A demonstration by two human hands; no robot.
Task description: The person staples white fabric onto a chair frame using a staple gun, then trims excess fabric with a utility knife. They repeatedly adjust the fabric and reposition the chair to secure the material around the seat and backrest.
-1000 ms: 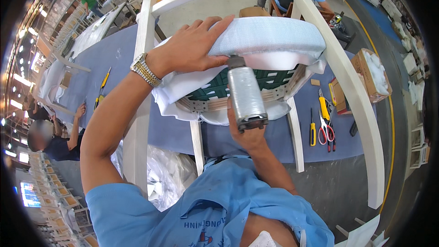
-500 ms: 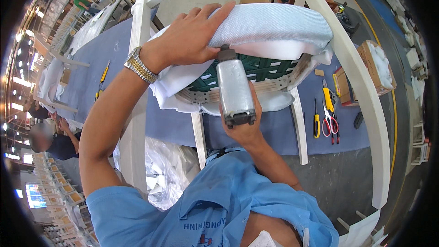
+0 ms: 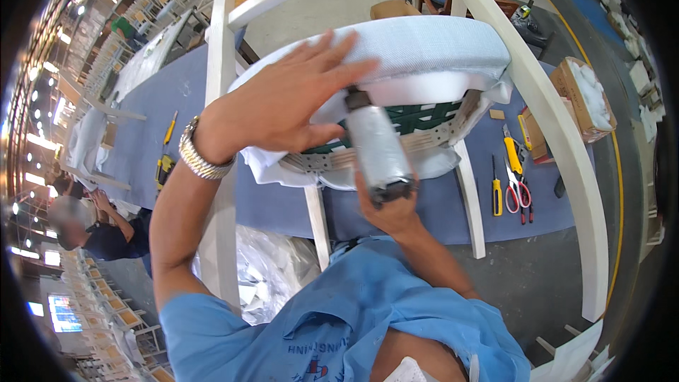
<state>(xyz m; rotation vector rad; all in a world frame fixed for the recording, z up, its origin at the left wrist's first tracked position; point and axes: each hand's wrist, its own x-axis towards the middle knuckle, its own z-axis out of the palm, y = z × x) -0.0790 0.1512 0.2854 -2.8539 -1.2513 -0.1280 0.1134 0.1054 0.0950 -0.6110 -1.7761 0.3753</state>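
Observation:
A pale blue-white fabric seat (image 3: 438,46) stands tilted inside a white chair frame (image 3: 552,110), its underside facing me. Dark green webbing (image 3: 421,119) crosses the wooden seat frame, and loose white fabric hangs around its edge. My right hand (image 3: 390,211) is wrapped round a silver staple gun (image 3: 380,143), whose black nose points at the upper rim of the underside. Fingers spread, my left hand (image 3: 276,106) hovers over or lightly touches the fabric at the seat's left side; contact is unclear. It hides part of the webbing and holds nothing.
On the blue-grey table (image 3: 269,205) at right lie red-handled scissors (image 3: 518,194), a yellow screwdriver (image 3: 497,194) and a yellow cutter (image 3: 513,155). A cardboard box (image 3: 576,95) holds white material. Below sits a clear plastic bag (image 3: 269,262). A co-worker (image 3: 113,230) is at far left.
My left hand has lifted its grip from the seat's upper edge and moved down toward me, fingers spreading. The staple gun has tilted and shifted slightly right. The whole view has shifted a little.

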